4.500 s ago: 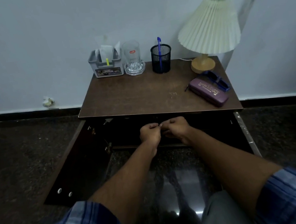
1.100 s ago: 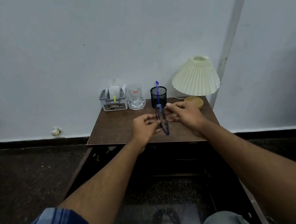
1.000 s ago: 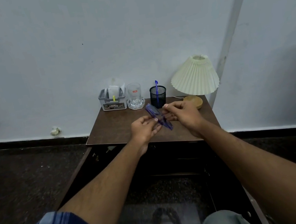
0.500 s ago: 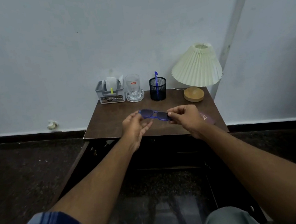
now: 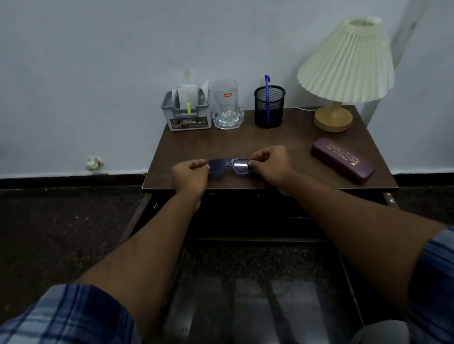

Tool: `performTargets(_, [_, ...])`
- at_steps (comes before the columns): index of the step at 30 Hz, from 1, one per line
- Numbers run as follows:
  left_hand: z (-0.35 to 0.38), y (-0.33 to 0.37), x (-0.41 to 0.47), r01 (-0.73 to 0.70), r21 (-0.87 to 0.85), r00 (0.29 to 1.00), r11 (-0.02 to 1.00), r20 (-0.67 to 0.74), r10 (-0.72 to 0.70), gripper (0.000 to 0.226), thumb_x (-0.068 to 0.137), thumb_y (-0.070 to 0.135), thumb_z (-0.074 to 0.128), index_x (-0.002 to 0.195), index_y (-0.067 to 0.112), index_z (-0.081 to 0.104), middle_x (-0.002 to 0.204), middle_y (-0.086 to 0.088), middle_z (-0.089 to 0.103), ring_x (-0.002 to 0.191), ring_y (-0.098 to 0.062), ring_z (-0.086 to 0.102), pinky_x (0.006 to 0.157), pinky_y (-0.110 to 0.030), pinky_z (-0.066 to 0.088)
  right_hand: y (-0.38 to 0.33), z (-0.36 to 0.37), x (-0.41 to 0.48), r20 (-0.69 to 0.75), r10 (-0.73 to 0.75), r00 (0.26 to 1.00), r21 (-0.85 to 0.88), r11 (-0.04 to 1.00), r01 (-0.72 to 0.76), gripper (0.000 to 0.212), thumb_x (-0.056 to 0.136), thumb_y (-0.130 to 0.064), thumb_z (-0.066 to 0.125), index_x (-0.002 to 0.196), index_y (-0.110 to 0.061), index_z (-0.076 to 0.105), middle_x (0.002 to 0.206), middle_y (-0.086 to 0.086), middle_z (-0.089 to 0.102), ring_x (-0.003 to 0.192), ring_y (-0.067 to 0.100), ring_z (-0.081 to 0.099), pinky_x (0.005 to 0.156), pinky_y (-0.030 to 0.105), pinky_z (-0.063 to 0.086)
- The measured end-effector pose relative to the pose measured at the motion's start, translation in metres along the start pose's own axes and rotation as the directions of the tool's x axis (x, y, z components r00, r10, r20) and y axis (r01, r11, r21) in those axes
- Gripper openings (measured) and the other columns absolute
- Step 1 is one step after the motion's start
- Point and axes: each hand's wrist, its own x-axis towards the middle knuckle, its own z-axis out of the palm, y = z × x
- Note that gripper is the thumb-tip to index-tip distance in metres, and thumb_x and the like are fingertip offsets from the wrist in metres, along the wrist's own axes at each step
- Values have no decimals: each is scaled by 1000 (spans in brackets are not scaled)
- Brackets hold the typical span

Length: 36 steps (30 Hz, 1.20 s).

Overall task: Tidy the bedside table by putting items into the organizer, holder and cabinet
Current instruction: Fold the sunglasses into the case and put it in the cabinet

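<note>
There is one bedside table (image 5: 288, 140), one pair of blue glasses (image 5: 229, 166), one purple glasses case (image 5: 342, 160), one pleated lamp (image 5: 346, 69), one black mesh pen holder (image 5: 269, 107) with one blue pen (image 5: 267, 85), one drinking glass (image 5: 226, 97) and one grey organizer (image 5: 188, 116). Two hands show: one left hand (image 5: 190, 173), one right hand (image 5: 271, 163).

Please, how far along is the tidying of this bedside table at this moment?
Done, it seems: a pen stands in the mesh holder and papers sit in the grey organizer. In hand: the left hand and right hand pinch the glasses at their two ends, above the table front. Left: the glasses and the closed purple case on the table need a place; the cabinet below looks open.
</note>
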Motion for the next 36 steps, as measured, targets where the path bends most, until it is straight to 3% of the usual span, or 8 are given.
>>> performTargets(2, [-3,-2,5,-34,66,999,997,-21,35,19,84,5,77,104,3,78,103,-11,77,81,-12,67,76,-20,53,1,10,4,-14,-21,1000,-15,1000,21,8,82,-11,78,88,-7,78,88,10,77,70,13,64,70,26,56])
performTargets(7, [-7,0,9,-50,230,997,972,-47,62,18,82,12,79,100,12,81,98,-3,78,84,-11,67,81,-18,48,4,17,6,-13,-17,1000,-47,999,17,7,84,-12,76,90,-9,78,89,7,77,79,17,70,80,36,59])
performTargets(12, [-8,8,1,-53,272,995,961,-66,73,25,79,13,80,104,13,79,101,-2,78,89,-13,69,84,-19,49,2,6,1,-9,10,1000,-8,1000,-10,11,83,-13,78,92,-9,75,89,9,76,71,13,64,69,30,55])
performTargets(17, [-8,30,-20,-120,246,984,962,-101,148,21,79,7,74,97,16,78,96,-2,76,90,-16,69,88,-25,54,0,-20,-11,-11,38,999,38,999,-38,11,83,-16,80,93,-12,76,89,5,76,85,22,73,87,43,61])
performTargets(24, [28,50,-70,-286,182,955,941,139,264,14,80,3,75,92,12,76,72,7,67,58,4,60,58,-4,44,-17,-68,-43,-77,-29,997,62,997,34,14,82,-18,81,92,-9,77,88,9,77,86,26,74,86,45,61])
performTargets(27, [56,53,-94,-322,171,933,931,222,282,13,80,8,76,90,15,75,72,7,68,61,2,60,65,-15,47,-18,-95,-55,-105,-107,989,-9,994,107,10,83,-19,80,88,-12,77,80,2,75,68,10,66,74,31,57])
performTargets(30, [82,53,-113,-343,158,914,926,283,291,12,78,12,77,87,19,74,76,6,71,65,-2,61,70,-19,50,-11,-126,-61,-135,-157,978,-129,982,140,4,83,-23,79,83,-22,75,73,-15,70,67,-5,62,65,13,47])
performTargets(36, [130,52,-131,-340,127,892,932,356,278,14,78,11,77,88,19,72,86,-5,75,76,-16,67,84,-37,60,18,-173,-58,-209,-209,955,-367,922,122,8,83,-22,79,89,-17,77,93,-5,71,87,11,64,72,20,46])
